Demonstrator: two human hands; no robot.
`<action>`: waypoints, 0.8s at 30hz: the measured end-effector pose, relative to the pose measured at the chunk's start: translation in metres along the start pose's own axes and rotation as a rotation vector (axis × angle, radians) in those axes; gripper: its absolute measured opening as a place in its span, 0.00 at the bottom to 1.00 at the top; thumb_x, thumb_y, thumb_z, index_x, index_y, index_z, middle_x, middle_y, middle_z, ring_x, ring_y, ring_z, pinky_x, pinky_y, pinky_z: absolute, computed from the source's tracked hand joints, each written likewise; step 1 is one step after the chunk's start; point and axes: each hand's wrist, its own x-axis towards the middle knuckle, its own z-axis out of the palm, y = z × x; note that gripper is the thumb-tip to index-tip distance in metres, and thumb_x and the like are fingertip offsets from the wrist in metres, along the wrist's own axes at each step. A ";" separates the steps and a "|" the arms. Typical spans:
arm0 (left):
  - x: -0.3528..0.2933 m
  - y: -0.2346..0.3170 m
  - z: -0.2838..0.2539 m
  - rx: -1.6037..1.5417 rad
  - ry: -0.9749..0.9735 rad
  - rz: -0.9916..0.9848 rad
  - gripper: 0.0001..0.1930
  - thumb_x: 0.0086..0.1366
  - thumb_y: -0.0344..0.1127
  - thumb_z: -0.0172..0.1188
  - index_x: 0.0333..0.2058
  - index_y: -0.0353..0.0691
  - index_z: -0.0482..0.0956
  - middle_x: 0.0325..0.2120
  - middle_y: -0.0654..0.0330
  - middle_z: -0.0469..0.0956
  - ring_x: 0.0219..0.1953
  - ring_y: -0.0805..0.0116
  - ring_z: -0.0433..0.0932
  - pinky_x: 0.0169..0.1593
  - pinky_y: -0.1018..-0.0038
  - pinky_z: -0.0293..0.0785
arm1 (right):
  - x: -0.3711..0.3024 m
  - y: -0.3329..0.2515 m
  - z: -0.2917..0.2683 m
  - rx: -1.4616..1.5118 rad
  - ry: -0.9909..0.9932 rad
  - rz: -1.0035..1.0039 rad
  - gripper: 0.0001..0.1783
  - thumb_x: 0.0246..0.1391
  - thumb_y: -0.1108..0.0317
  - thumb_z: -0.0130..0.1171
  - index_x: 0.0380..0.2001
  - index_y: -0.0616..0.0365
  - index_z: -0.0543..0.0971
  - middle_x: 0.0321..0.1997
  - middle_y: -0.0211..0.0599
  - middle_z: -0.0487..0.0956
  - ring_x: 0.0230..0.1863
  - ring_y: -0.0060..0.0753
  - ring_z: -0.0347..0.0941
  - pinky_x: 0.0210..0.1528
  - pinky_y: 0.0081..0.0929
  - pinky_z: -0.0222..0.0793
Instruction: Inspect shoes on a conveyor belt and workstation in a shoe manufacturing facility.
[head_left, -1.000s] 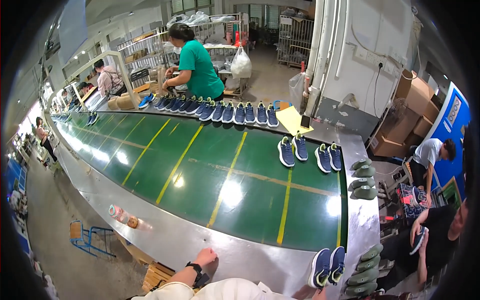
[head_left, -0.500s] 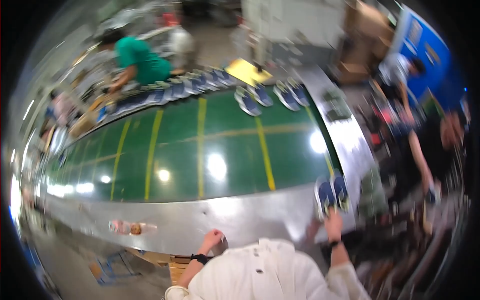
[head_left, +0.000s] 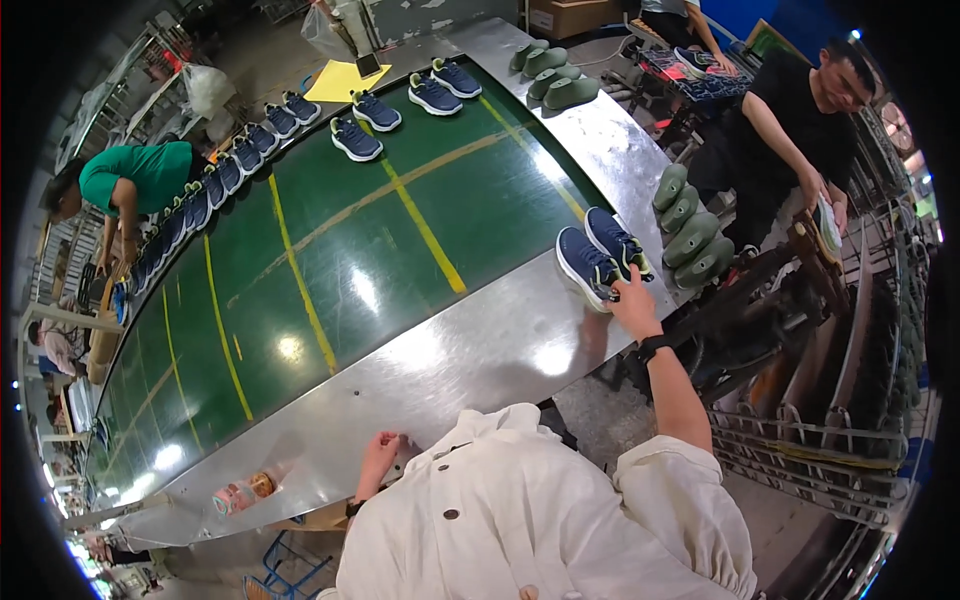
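right hand (head_left: 628,296): fingers at heels of navy shoes (head_left: 578,262) on metal surface (head_left: 430,368) | left hand (head_left: 378,458): curled at near edge | green belt (head_left: 340,230): two pairs (head_left: 432,96) far right, shoe row (head_left: 247,155) along far edge | lasts (head_left: 690,238): right of shoes | bottle (head_left: 240,494): lower left

Near shoes (head_left: 579,256) sit left of nearby lasts (head_left: 691,237), apparently on the ledge (head_left: 480,350).

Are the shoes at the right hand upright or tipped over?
Upright: both navy shoes sit soles down, laces and openings facing up, at the right hand.
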 end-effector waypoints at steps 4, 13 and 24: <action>0.007 0.028 -0.004 0.050 0.010 0.114 0.11 0.56 0.36 0.52 0.36 0.37 0.73 0.24 0.62 0.74 0.25 0.74 0.73 0.30 0.78 0.69 | 0.015 -0.023 -0.022 0.079 -0.113 -0.046 0.18 0.36 0.54 0.62 0.29 0.54 0.77 0.44 0.50 0.68 0.36 0.49 0.71 0.38 0.39 0.68; 0.027 0.117 0.048 -0.746 -0.181 0.030 0.25 0.59 0.50 0.51 0.50 0.40 0.63 0.36 0.60 0.72 0.39 0.70 0.73 0.41 0.73 0.71 | -0.065 -0.194 0.030 0.395 -0.216 -0.361 0.22 0.35 0.51 0.62 0.26 0.59 0.75 0.33 0.46 0.72 0.34 0.48 0.71 0.35 0.37 0.67; 0.018 0.109 0.014 -1.495 -0.111 0.126 0.21 0.59 0.48 0.52 0.45 0.38 0.69 0.39 0.59 0.74 0.41 0.68 0.73 0.47 0.72 0.68 | -0.102 -0.262 -0.022 0.806 -0.515 -0.587 0.11 0.47 0.64 0.56 0.31 0.60 0.75 0.27 0.39 0.75 0.27 0.34 0.72 0.29 0.26 0.66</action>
